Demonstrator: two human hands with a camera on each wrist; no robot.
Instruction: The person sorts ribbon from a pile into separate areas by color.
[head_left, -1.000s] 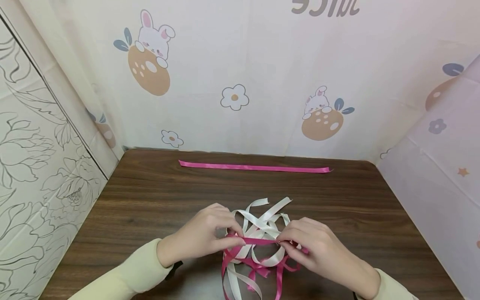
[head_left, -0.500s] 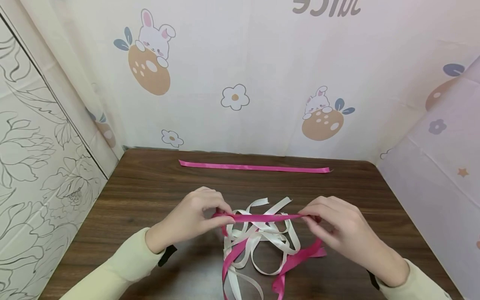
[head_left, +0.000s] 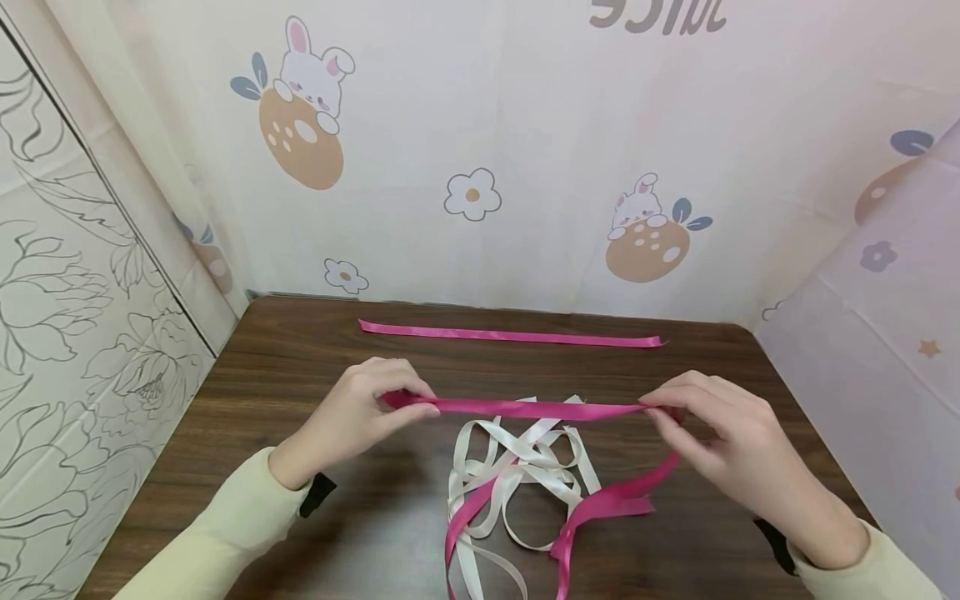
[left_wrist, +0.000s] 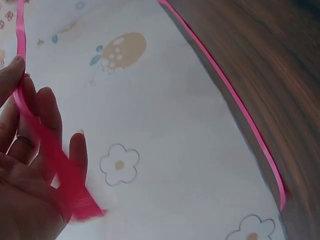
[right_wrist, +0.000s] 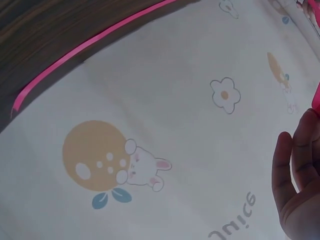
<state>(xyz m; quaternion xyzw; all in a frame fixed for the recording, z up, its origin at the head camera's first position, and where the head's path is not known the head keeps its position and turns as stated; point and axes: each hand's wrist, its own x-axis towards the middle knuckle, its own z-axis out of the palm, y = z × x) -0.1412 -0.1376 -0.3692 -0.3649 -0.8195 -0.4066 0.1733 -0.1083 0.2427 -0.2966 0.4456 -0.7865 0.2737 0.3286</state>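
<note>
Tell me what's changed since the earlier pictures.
The left hand and right hand have moved apart and toward the far side of the table, drawing the held pink ribbon into a longer straight span. Neither has let go of it. The far pink ribbon lies where it was, and the white ribbons remain loosely heaped.

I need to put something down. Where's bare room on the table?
On the table, between the left hand and left edge, between the right hand and right edge, and between the far pink ribbon and the held ribbon. It's crowded where white ribbons lie tangled.
</note>
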